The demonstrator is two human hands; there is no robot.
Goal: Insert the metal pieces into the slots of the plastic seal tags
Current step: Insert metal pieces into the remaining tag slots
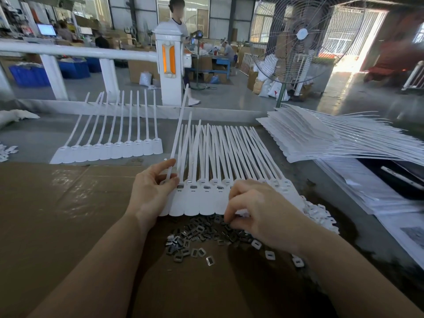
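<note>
Your left hand [152, 191] sits at the left end of the row of white seal tags [206, 203] in front of you, with its thumb and fingers pinching the long strap [177, 134] of the leftmost tag, which rises up and away from the others. Your right hand [254, 210] is curled over the right part of the same row, fingers bent down at the lower edge of the tags where the pile of metal pieces [202, 235] begins; whether it holds a piece between its fingertips you cannot tell from here. The tags lie side by side on the cardboard sheet [57, 214], flat heads toward you and straps pointing away. Several of the heads between your hands show a dark metal insert in the slot.

The metal pieces lie loose on the cardboard just below the tags, between your forearms. A heap of small white plastic parts [321, 212] lies at the right end of the row.

A second row of tags [110, 150] lies farther off to the left, apart from the one you are working on. A big stack of tags [332, 136] rests to the right. Beyond the table stand a white railing [75, 51] and a large fan [300, 35], and a person [176, 24] stands behind the post.
</note>
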